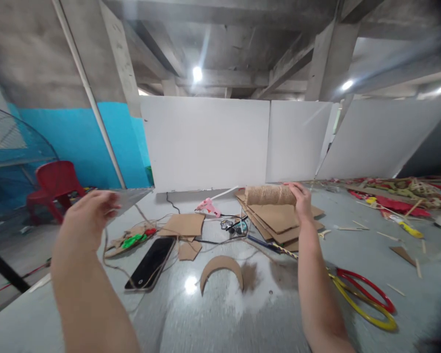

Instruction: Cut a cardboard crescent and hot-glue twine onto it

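Note:
My right hand (300, 196) grips one end of a roll of jute twine (270, 195), held level above a stack of cardboard sheets (275, 220). On the left my left hand (93, 208) is raised, its fingers curled together. A strand of twine (106, 250) hangs below those fingers and trails over a smartphone (150, 264); the pinch itself is partly hidden. Lying between my forearms is a crescent-shaped piece of cardboard (222, 262). Near the left hand sits a cardboard piece with green and red bits (134, 239) on it.
A pink glue gun (209, 207) rests at the back, its cord beside it. Scissors with red and yellow handles (371, 299) lie by my right forearm. Sticks, a yellow-handled tool (411, 229) and red scraps are at right. A red chair (57, 184) stands beyond the table.

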`<state>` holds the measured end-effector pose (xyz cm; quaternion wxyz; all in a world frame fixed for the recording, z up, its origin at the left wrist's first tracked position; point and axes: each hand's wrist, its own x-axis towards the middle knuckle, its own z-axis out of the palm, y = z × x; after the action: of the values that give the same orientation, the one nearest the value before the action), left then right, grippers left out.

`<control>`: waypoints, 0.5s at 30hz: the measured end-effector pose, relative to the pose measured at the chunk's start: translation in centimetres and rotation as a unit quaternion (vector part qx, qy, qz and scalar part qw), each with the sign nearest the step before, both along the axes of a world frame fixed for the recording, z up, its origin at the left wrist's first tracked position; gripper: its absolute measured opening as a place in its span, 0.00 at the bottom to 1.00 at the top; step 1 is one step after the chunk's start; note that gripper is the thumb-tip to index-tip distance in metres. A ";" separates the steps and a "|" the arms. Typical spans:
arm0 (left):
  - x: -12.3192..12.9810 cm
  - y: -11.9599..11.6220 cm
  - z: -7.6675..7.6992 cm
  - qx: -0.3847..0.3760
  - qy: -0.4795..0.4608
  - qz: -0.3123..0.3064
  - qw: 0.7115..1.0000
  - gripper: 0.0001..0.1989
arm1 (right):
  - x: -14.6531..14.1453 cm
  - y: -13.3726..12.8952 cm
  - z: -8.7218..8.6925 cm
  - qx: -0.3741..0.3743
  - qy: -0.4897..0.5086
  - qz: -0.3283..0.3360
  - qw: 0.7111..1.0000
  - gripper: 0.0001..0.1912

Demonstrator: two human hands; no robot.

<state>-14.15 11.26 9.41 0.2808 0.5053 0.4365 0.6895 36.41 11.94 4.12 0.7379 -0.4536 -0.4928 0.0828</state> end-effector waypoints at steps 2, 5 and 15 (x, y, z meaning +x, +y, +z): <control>0.8 0.3 0.0 -0.034 0.066 0.047 0.996 0.10 | -1.8 -0.4 1.1 0.005 -0.014 0.032 0.999 0.13; 2.4 0.4 0.0 -0.059 0.152 0.062 0.985 0.12 | -4.7 -0.7 2.3 0.009 -0.018 0.070 0.997 0.13; 19.7 1.3 -4.2 -0.022 0.157 -0.352 0.923 0.33 | -11.7 0.6 2.9 0.019 0.104 0.110 0.988 0.21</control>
<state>5.55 12.58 5.20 0.4442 0.7217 0.2838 0.4487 24.73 12.56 7.06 0.7800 -0.3717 -0.4616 0.2006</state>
